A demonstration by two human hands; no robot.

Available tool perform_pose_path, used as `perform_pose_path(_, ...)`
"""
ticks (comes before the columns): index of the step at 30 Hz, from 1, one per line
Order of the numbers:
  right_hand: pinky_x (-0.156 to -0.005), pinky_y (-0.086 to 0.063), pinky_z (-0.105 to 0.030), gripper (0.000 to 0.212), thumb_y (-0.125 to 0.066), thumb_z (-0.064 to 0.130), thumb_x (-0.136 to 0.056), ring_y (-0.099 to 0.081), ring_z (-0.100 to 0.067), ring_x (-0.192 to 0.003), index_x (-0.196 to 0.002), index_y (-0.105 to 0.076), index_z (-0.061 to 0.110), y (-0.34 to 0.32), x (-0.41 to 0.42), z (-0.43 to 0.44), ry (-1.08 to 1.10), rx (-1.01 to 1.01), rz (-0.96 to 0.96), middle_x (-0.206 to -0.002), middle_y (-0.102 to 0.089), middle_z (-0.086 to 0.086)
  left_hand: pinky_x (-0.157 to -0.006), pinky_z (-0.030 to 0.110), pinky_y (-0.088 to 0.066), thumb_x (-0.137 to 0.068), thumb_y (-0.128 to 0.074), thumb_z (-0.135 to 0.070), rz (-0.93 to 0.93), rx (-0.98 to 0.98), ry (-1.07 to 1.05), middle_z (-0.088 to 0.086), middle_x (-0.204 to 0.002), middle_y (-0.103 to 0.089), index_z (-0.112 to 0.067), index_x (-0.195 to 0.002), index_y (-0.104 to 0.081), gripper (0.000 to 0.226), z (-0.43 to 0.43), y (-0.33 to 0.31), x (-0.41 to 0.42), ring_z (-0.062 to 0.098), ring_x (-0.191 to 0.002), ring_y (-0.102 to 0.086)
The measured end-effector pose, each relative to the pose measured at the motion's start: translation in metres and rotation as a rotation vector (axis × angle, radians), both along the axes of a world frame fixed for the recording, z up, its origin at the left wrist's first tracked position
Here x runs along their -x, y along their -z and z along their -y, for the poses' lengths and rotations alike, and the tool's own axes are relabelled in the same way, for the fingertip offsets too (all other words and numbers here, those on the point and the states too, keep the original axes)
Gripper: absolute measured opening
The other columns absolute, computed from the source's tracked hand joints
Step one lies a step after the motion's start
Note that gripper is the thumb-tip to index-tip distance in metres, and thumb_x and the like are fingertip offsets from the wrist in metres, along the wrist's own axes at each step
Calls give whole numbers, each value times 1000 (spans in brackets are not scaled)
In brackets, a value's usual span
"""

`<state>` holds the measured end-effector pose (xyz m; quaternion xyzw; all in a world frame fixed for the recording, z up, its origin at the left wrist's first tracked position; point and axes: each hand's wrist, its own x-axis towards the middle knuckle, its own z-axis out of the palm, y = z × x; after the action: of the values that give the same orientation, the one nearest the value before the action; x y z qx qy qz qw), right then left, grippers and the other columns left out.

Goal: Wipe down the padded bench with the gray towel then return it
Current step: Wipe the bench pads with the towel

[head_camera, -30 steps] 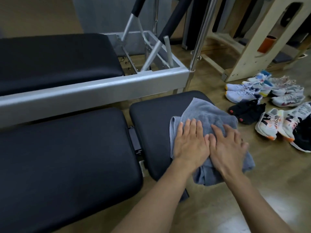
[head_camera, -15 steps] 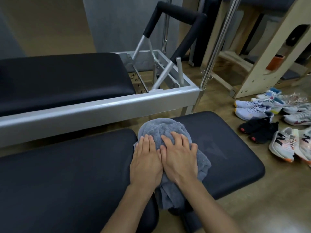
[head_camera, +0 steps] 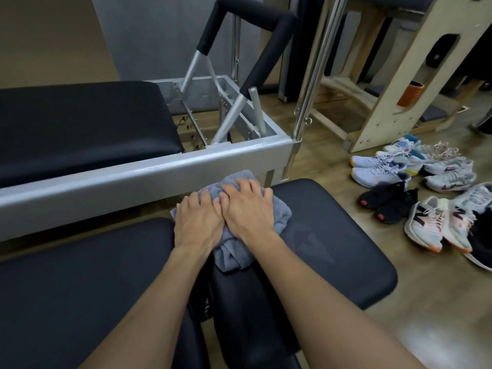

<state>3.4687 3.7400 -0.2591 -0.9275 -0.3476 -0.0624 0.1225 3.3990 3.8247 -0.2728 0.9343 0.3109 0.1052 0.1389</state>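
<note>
The gray towel (head_camera: 279,217) lies bunched on the black padded bench, at the far left corner of its smaller right pad (head_camera: 332,243), over the gap to the long left pad (head_camera: 80,288). My left hand (head_camera: 198,222) and my right hand (head_camera: 247,209) press down on the towel side by side, thumbs touching, fingers curled into the cloth. The hands hide most of the towel; its folds show beyond the fingertips, at the right and below the wrists.
A silver reformer frame (head_camera: 133,179) with a black carriage pad (head_camera: 80,129) and a padded foot bar (head_camera: 255,49) runs just behind the bench. Several pairs of shoes (head_camera: 426,198) lie on the wooden floor at right. A wooden barrel frame (head_camera: 394,83) stands behind them.
Both hands slid the towel from the right pad's right side leftward to its left edge, then pushed it away toward the far corner. The towel has bunched up smaller.
</note>
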Motion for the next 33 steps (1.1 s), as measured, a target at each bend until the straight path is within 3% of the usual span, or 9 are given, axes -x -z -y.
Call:
perform_pose_path(5,-81,-43,-45,40,-37,43,-87,-58,-22,-112,-109,-69,30,0,27,73,107,-85,17,-126,-64,-2,-120,48,-18,-95,-8,-42,-35,-121,96,21,-151,-38,-3,-146,-37,71,68,-5,24,33,-143,-31)
perform_pose_path(8,-83,-46,-46,43,-36,43,-89,-57,-22,-117,-115,-68,31,-1,35,124,164,-51,30,-129,-63,-2,-117,51,-25,-96,-14,-42,-44,-100,156,22,-150,-40,-3,-145,-41,68,116,-7,27,34,-142,-35)
perform_pose_path(10,-83,-45,-46,44,-35,44,-90,-55,-23,-119,-117,-67,30,-2,30,150,198,-41,47,-131,-62,-3,-118,51,-21,-96,-16,-42,-40,-63,202,22,-151,-38,-3,-146,-39,67,137,-7,19,34,-143,-32)
perform_pose_path(13,-88,-39,-47,44,-33,44,-94,-48,-23,-124,-124,-62,31,-5,6,172,249,-14,38,-137,-56,-3,-122,48,-1,-98,-12,-43,-34,-37,275,19,-160,-17,-7,-153,-18,66,154,-5,-12,30,-150,-11)
perform_pose_path(17,-99,-30,-49,38,-39,41,-98,-36,-21,-133,-134,-52,34,-5,-39,170,355,-5,-4,-146,-44,-1,-121,45,6,-100,-10,-40,-20,-32,346,14,-163,-11,-10,-154,-13,62,150,-5,-64,27,-151,-3)
perform_pose_path(22,-101,-24,-52,45,-32,45,-97,-35,-26,-131,-138,-44,32,-7,-72,133,403,69,-18,-145,-42,-5,-122,41,3,-103,-14,-39,-4,16,352,8,-163,-14,-13,-155,-14,58,115,-4,-93,21,-150,-5)
perform_pose_path(27,-105,-22,-51,49,-31,46,-98,-29,-23,-138,-145,-38,34,-16,-68,129,310,121,-37,-153,-35,-2,-122,40,0,-104,-15,-38,12,32,303,8,-161,-20,-11,-154,-17,57,116,-6,-83,20,-149,-11)
perform_pose_path(33,-107,-24,-46,47,-33,45,-99,-24,-17,-143,-145,-37,40,-18,-34,171,255,127,-71,-158,-30,3,-122,45,-2,-86,13,-42,-2,-5,207,14,-162,-16,-7,-154,-12,80,162,-12,-39,26,-150,-11)
